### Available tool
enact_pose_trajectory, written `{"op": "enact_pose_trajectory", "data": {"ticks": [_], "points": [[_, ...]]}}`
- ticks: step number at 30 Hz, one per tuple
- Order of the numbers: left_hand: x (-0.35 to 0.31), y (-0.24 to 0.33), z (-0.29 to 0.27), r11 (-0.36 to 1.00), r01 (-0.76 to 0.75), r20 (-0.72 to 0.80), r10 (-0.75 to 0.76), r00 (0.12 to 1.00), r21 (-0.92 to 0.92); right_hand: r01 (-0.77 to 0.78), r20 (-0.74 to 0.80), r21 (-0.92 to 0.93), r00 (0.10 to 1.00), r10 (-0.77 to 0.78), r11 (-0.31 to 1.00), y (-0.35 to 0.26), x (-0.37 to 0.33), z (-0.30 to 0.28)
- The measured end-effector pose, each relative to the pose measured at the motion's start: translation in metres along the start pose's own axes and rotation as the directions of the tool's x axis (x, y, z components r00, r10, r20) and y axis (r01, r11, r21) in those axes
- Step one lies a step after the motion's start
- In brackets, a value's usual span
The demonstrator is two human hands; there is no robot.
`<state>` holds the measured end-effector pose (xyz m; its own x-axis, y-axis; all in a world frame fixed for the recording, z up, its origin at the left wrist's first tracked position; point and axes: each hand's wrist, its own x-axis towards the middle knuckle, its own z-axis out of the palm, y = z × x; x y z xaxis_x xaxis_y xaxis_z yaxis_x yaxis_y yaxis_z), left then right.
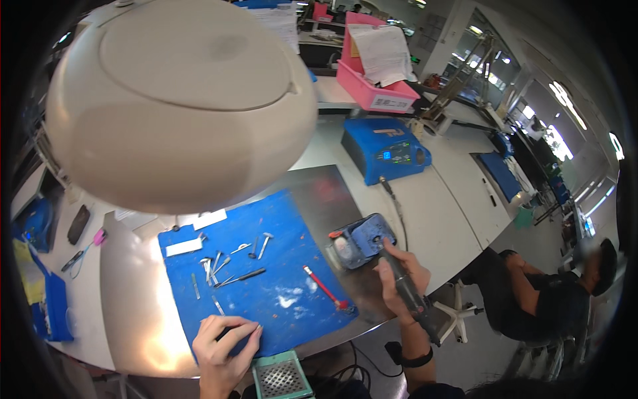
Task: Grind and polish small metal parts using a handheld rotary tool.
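Observation:
My right hand [407, 271] is wrapped round a black rotary handpiece [413, 299]. Its upper end points at a small blue box [372, 234] with a clear-lidded part on its left; whether they touch I cannot tell. Over the near edge of a blue mat [279, 266], my left hand [226, 342] pinches thumb against forefinger. Whatever sits between those fingertips is too small to make out. Several small metal burs and bits [216, 261] lie on the mat, beside a dark slim tool [242, 276] and a red stick [322, 286]. White powder [287, 299] marks the mat.
A large beige lamp-like housing [193, 106] hangs over the bench's left side. Behind stand a blue control unit [385, 153] with a cable and a pink bin [379, 86] of papers. A green-framed perforated tray [280, 378] juts at the near edge. Another person [551, 292] sits at right.

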<state>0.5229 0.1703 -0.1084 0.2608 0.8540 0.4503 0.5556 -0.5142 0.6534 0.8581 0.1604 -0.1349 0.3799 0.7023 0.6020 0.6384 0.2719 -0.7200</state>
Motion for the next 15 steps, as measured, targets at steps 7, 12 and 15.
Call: {"op": "enact_pose_trajectory", "data": {"ticks": [7, 12, 15], "points": [[0.010, 0.002, 0.000, 0.956, 0.043, -0.049, -0.060, 0.997, -0.292, -0.006, 0.082, 0.272, 0.997, -0.017, 0.962, -0.064, -0.010, 0.011], [0.003, 0.000, 0.001, 0.893, 0.038, -0.067, -0.077, 0.995, -0.448, -0.556, 0.631, 0.403, 0.744, 0.220, 0.727, -0.114, -0.022, 0.058], [0.000, -0.003, 0.001, 0.899, -0.027, -0.110, -0.024, 0.994, -0.436, -0.565, 0.727, 0.352, 0.668, 0.162, 0.746, -0.110, -0.026, 0.072]]}}
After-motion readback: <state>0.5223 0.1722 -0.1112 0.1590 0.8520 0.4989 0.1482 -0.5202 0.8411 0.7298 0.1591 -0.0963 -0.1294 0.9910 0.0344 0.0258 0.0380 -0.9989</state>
